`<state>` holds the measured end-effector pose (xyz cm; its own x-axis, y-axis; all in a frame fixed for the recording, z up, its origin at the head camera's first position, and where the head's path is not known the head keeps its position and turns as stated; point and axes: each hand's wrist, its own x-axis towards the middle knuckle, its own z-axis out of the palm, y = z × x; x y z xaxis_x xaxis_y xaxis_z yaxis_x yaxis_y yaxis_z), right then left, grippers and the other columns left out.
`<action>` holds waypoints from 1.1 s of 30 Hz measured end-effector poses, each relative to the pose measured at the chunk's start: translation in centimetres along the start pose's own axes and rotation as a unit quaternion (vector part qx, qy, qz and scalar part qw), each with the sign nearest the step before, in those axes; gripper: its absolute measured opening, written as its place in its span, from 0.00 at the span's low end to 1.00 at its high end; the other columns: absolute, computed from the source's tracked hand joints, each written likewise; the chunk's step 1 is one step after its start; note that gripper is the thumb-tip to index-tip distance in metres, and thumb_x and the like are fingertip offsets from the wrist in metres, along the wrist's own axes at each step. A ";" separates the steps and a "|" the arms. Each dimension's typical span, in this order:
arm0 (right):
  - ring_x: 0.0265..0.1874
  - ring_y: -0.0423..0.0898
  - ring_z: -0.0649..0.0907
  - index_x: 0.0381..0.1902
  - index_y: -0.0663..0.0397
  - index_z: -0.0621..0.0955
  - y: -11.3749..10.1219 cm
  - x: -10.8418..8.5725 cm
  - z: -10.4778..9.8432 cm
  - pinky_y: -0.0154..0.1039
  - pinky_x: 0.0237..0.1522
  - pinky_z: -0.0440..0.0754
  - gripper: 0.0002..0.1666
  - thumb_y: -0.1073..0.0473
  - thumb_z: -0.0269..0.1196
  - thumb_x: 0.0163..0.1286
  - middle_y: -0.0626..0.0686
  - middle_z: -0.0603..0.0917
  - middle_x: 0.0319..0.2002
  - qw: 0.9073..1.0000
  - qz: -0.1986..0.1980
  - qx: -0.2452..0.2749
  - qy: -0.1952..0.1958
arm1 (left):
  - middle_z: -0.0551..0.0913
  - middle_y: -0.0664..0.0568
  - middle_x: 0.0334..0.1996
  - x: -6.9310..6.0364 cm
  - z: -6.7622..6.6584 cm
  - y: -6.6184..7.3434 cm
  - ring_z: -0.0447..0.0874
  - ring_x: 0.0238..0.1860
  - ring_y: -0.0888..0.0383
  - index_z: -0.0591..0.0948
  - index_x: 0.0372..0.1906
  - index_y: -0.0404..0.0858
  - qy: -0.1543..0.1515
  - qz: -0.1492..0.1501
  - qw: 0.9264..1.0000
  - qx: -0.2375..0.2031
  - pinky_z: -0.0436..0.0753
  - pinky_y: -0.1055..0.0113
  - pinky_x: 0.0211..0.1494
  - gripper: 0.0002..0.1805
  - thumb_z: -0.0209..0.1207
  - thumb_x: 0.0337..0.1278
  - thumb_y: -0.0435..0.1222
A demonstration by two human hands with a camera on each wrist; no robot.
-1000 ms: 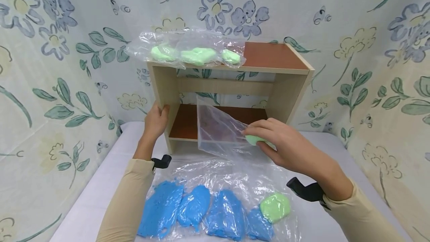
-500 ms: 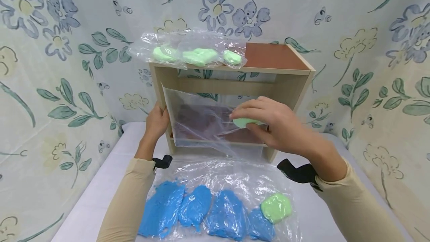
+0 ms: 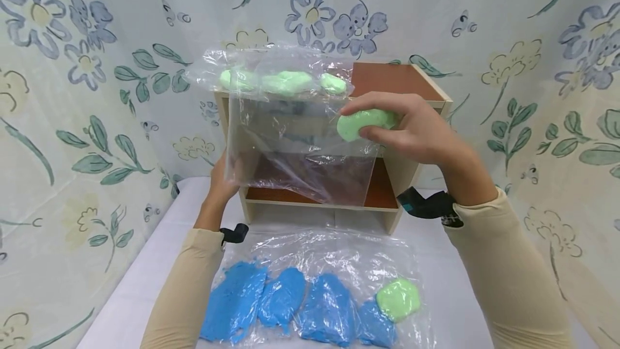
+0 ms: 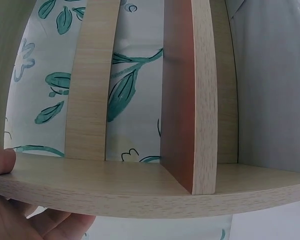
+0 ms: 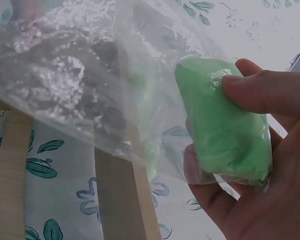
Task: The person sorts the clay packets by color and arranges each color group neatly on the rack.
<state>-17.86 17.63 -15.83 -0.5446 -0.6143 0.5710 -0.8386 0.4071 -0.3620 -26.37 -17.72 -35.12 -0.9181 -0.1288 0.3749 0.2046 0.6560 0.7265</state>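
Observation:
My right hand (image 3: 414,128) pinches a light green clay-like lump (image 3: 365,123) through a clear plastic bag (image 3: 300,160), thumb on one side and fingers on the other. The bag's loose part hangs to the left, before the small wooden shelf unit (image 3: 394,82). In the right wrist view the green lump (image 5: 225,125) looks smooth inside the film. My left hand (image 3: 223,179) grips the shelf's left side panel, partly behind the bag. The left wrist view puts its thumb (image 4: 2,161) on the panel's inner face and the fingers outside.
Several bagged green lumps (image 3: 287,83) lie along the left of the shelf top. In front, a clear plastic bag (image 3: 310,246) on the white table holds several blue lumps (image 3: 326,308) and a green lump (image 3: 399,299). Floral cloth (image 3: 513,69) surrounds the table.
My right hand has risen with the bagged green lump, from the lower shelf's height to near the top board. The bag swung left, then up. The left hand has kept its grip.

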 end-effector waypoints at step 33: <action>0.66 0.48 0.64 0.79 0.45 0.52 4.7 4.7 -2.2 0.37 0.61 0.70 0.42 0.65 0.51 0.71 0.53 0.53 0.78 0.923 0.349 0.123 0.107 | 0.71 0.35 0.70 0.3 0.0 0.2 0.73 0.67 0.34 0.61 0.75 0.41 -0.007 -0.026 1.000 -0.005 0.77 0.39 0.64 0.29 0.42 0.76 0.48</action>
<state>-24.32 18.13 -13.16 -0.9608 -0.1014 0.2581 -0.2749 0.4713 -0.8380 -26.67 -17.63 -34.90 -0.9323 -0.1528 0.3278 0.1590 0.6409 0.7510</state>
